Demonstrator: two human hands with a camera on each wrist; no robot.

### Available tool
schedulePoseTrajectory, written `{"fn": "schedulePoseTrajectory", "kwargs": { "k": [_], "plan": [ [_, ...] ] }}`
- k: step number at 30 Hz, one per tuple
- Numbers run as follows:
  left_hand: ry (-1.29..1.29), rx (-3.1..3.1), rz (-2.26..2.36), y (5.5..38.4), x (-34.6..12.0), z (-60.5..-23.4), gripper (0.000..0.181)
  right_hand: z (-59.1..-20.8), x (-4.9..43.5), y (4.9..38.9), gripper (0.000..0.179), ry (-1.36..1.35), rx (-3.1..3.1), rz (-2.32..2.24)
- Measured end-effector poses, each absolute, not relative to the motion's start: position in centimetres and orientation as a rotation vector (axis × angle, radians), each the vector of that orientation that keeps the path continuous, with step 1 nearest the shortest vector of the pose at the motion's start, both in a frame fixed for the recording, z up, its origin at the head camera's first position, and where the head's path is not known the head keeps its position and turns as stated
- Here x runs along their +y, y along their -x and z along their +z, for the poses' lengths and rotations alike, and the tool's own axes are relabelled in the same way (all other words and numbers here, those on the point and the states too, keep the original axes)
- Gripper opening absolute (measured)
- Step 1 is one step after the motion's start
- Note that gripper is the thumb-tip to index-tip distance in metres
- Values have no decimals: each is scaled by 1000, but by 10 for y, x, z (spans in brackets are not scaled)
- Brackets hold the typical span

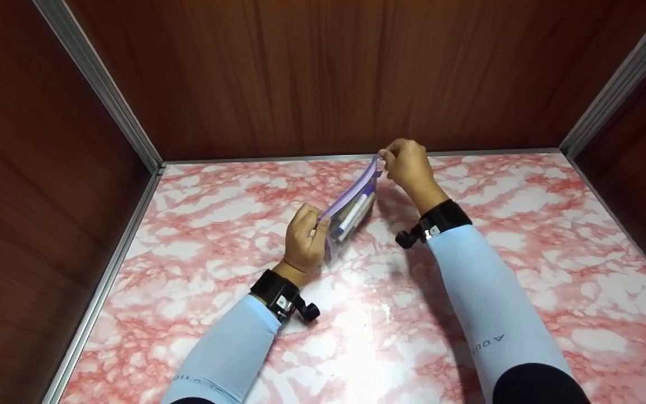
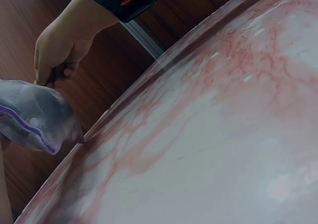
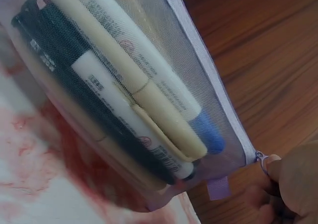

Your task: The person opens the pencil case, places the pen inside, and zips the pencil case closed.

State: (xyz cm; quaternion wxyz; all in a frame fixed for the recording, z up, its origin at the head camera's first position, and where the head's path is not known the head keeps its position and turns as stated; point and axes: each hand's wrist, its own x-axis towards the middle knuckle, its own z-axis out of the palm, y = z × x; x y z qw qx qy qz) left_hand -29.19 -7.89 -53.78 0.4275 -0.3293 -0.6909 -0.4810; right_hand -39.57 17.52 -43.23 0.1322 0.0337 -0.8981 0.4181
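Note:
A see-through mesh pencil pouch (image 1: 351, 194) with a purple zip edge hangs slanted between both hands, above the table. My left hand (image 1: 305, 238) grips its near-left end, thumb on the purple edge. At the far-right end my right hand (image 1: 410, 165) pinches the small zipper pull (image 3: 263, 163). The slider sits at that corner, beside a purple fabric tab (image 3: 218, 188). Through the mesh show several pens and markers: a cream pen (image 3: 149, 92), a white marker with a blue end (image 3: 207, 129), and dark ones. In the left wrist view, most of my left hand is out of frame.
Beneath lies a table with a red and white marbled top (image 1: 199, 314). Dark wood-grain panels (image 1: 323, 78) rise behind it and at both sides, with metal strips (image 1: 104, 78) at the corners. Each wrist wears a black camera band (image 1: 446, 219).

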Motion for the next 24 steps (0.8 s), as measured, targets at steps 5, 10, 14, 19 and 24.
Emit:
{"fn": "schedulePoseTrajectory", "kwargs": {
  "k": [5,10,14,19,24],
  "plan": [
    [851,-1721,-1194,292,-78,-539,29,-436,170,388,31,-152,-2584,1539],
    [886,-1784,-1127,291,-77,-540,25,-429,158,366,56,-193,-2755,1433],
    [942,-1824,-1021,291,-76,-539,28,-421,147,344,70,-203,-2931,1179],
    [1016,-1871,-860,289,-73,-536,29,-419,139,326,78,-214,-3047,887],
    [1068,-1905,-741,286,-71,-535,32,-423,137,317,87,-216,-3072,866]
  ]
}}
